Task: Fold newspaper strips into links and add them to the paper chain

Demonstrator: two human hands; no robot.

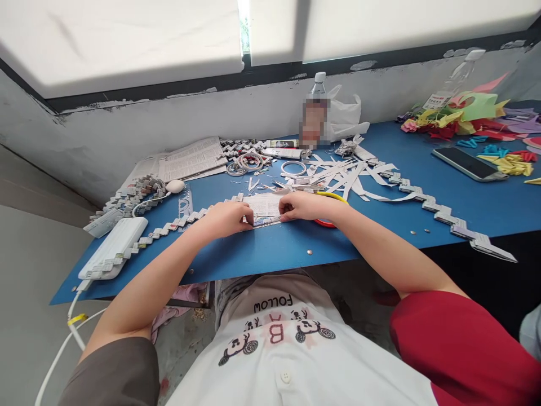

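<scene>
A piece of printed newspaper [264,206] lies flat near the front of the blue table, its near edge folded into a narrow band. My left hand [230,219] pinches the left end of that band, fingers closed. At the other end my right hand [301,206] grips the same edge between thumb and fingers. Partly covered by my right forearm are scissors with a yellow and red handle [335,195]. Beside my left hand runs a zigzag chain of folded paper [169,226].
A white power bank [114,248] with a cable sits left. Cut paper strips [349,176] and a tape ring [293,168] lie behind my hands. A bottle [315,113] stands by the wall. Rightward are a phone [467,163] and another folded-paper chain [442,213] overhanging the edge.
</scene>
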